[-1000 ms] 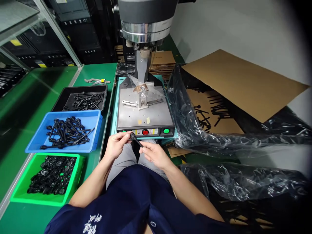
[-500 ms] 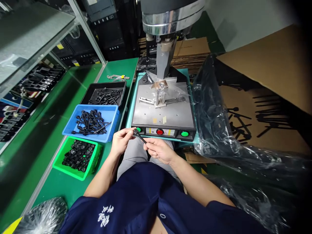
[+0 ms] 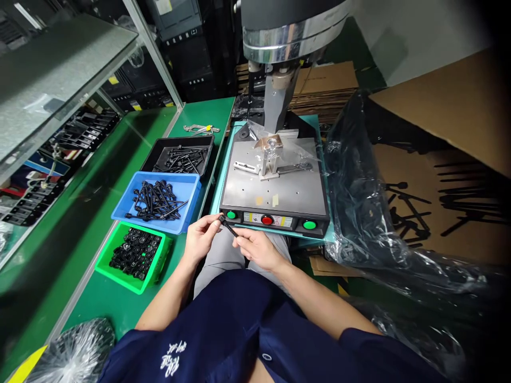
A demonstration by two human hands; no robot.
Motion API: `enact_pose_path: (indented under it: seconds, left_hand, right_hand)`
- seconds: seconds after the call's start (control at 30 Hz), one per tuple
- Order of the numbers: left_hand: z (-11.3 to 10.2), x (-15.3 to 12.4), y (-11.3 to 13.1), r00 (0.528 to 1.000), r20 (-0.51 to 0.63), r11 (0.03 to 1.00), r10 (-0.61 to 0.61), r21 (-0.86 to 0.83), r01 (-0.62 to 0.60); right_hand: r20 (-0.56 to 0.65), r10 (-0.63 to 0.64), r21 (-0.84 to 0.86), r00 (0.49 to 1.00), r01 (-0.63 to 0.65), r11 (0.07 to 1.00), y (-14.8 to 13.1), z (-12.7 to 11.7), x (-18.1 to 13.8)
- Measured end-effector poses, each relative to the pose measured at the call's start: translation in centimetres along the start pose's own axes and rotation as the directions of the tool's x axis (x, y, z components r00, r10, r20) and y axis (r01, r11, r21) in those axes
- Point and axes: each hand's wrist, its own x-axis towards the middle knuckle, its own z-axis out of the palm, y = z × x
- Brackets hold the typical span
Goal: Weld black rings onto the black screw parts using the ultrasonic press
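My left hand (image 3: 202, 236) and my right hand (image 3: 257, 249) both pinch a small black ribbed rod (image 3: 228, 226), the left at its head end, the right at its lower end. They hold it over my lap, just in front of the press machine's control panel (image 3: 275, 221) with one red and two green buttons. The steel base plate (image 3: 279, 189) carries a small metal fixture (image 3: 269, 154) under the press head (image 3: 275, 90).
Left on the green bench (image 3: 99, 175): a black tray (image 3: 157, 151) of rods, a blue bin (image 3: 187, 186) of black rods, a green bin (image 3: 107, 263) of small black parts. Black plastic sheeting (image 3: 359, 213) and cardboard (image 3: 451, 106) with black parts lie right. A metal shelf (image 3: 59, 69) overhangs left.
The view has shifted slightly; both hands still hold the black rod in front of the panel, with the right hand's fingers moved a little closer to the left.
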Motion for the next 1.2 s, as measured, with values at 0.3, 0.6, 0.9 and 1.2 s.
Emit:
enact_pose_path:
  seconds: [0.3, 0.6, 0.9, 1.2]
  left_hand:
    - [6.2, 6.0, 0.0, 0.938, 0.274, 0.975, 0.212, -0.001, -0.221]
    - [11.9, 16.9, 2.4, 0.98, 0.097, 0.92, -0.174, -0.338, 0.197]
    - [14.3, 22.3, 6.9, 0.924, 0.314, 0.811, -0.216, -0.47, 0.349]
    - [13.4, 24.6, 7.9, 0.859, 0.456, 0.778, -0.233, -0.443, 0.446]
  right_hand:
    - [-0.304, -0.281, -0.005, 0.91, 0.294, 0.956, -1.3, -2.9, 2.2]
    - [-0.571, -0.381, -0.333, 0.727, 0.22, 0.917, -5.3, -9.5, 7.2]
    - [-0.447, -0.664, -0.777, 0.599, 0.107, 0.62, -11.2, -12.1, 12.5]
    - [-0.399, -0.758, -0.839, 0.516, 0.127, 0.529, -16.1, -13.2, 14.5]
